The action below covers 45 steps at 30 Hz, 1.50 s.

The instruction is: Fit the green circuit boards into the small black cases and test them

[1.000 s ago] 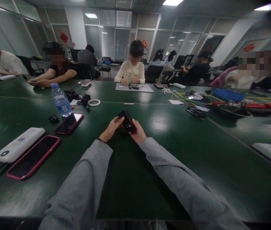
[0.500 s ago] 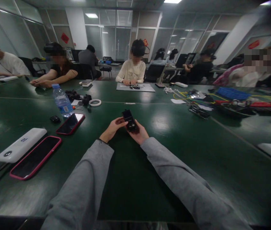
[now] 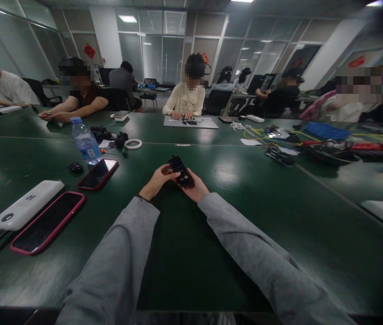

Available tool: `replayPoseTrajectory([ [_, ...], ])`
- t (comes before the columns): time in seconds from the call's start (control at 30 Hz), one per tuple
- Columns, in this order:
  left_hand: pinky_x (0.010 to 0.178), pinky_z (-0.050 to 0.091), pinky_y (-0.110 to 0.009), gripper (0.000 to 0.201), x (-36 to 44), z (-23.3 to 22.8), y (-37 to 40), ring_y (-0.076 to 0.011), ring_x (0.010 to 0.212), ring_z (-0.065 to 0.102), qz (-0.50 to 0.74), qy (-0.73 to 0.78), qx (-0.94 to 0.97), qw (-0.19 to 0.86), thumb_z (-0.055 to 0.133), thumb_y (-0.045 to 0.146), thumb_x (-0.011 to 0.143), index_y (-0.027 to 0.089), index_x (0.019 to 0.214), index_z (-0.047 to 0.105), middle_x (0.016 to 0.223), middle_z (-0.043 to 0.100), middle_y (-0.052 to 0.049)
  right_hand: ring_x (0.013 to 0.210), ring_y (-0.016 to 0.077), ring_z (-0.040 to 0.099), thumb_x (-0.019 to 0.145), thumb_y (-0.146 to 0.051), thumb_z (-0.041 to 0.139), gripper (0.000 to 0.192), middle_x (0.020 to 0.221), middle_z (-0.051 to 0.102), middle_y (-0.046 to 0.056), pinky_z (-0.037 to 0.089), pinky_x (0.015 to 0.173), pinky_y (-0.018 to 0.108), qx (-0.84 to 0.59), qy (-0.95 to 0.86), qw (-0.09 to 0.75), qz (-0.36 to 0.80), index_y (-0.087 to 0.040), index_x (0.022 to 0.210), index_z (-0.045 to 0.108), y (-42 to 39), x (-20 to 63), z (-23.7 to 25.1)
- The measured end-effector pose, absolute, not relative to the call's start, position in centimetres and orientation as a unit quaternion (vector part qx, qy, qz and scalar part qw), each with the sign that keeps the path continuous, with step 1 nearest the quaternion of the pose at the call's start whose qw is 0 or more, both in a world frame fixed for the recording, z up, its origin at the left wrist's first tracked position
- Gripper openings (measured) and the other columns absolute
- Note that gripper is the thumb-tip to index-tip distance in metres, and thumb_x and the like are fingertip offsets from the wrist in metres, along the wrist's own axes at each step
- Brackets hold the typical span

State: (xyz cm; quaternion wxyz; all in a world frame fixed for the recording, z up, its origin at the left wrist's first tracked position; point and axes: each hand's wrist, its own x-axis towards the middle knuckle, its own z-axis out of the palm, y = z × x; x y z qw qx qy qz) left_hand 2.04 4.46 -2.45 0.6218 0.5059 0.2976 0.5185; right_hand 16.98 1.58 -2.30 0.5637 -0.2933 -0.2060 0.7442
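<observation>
A small black handheld device (image 3: pixel 179 169) with a dark screen and light marks on its lower part is held tilted over the green table (image 3: pixel 245 225). My right hand (image 3: pixel 195 186) is closed around its lower right side. On the other side, my left hand (image 3: pixel 157 180) grips its left edge, the thumb lying across the front. Part of the fingers of both hands is hidden behind the device. Its exact kind I cannot make out.
To the left lie a white power bank (image 3: pixel 29 204), a phone in a pink case (image 3: pixel 49 222), a red-edged phone (image 3: pixel 98 174) and a water bottle (image 3: pixel 86 141). A tape roll (image 3: pixel 133 144) is farther back. Cables and a blue tray (image 3: pixel 327 132) are at right. Several people sit around.
The device has tilted a little more, its top end shifting left, with both hands staying on it. The whole view has shifted slightly.
</observation>
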Motion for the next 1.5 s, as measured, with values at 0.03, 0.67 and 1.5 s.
replayPoseTrajectory([
  [0.03, 0.095, 0.037, -0.039, 0.048, 2.04, -2.45, 4.46, -0.0195, 0.097, 0.059, 0.521, 0.303, 0.504, 0.619, 0.077, 0.020, 0.060, 0.015, 0.104, 0.059, 0.102, 0.064, -0.009, 0.084, 0.0163, 0.063, 0.088, -0.033, 0.048, 0.017, 0.092, 0.064, 0.004, 0.056, 0.075, 0.034, -0.296, -0.211, 0.560, 0.745, -0.020, 0.097, 0.054, 1.60, 16.96, -2.30],
  [0.67, 0.071, 0.046, -0.027, 0.056, 1.87, -2.54, 4.73, -0.0139, 0.077, 0.061, 0.516, 0.351, 0.509, 0.593, 0.074, 0.032, 0.065, 0.013, 0.114, 0.054, 0.092, 0.065, -0.008, 0.085, 0.0133, 0.059, 0.071, -0.043, 0.070, 0.035, 0.088, 0.063, 0.003, 0.047, 0.077, 0.026, -0.322, -0.357, 0.519, 0.707, -0.017, 0.094, 0.061, 1.83, 17.20, -2.75],
  [1.5, 0.073, 0.044, -0.027, 0.061, 1.48, -2.31, 4.52, -0.0132, 0.079, 0.059, 0.494, 0.328, 0.503, 0.629, 0.074, 0.029, 0.065, 0.016, 0.119, 0.050, 0.088, 0.061, -0.004, 0.082, 0.0119, 0.057, 0.067, -0.032, 0.074, 0.027, 0.088, 0.063, 0.003, 0.046, 0.074, 0.025, -0.318, -0.338, 0.543, 0.700, -0.016, 0.086, 0.063, 1.77, 17.25, -2.71],
])
